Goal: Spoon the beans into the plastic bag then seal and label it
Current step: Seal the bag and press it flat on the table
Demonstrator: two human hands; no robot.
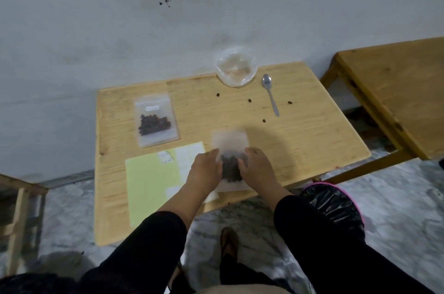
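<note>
A clear plastic bag (229, 143) with dark beans (230, 168) in its lower part lies near the front of the wooden table (300, 140); it is blurred. My left hand (205, 170) grips its left side and my right hand (257, 168) grips its right side. A second bag (156, 123), holding beans and bearing a white label, lies flat at the back left. A metal spoon (270, 94) rests at the back right, beside an empty clear plastic container (235, 67). A yellow sheet (151, 183) with white labels lies under my left forearm.
A few loose beans (249, 100) are scattered on the table between the container and the bag. A bin with a black liner and pink rim (336, 202) stands on the floor to the right. Another wooden table (396, 91) stands at the right.
</note>
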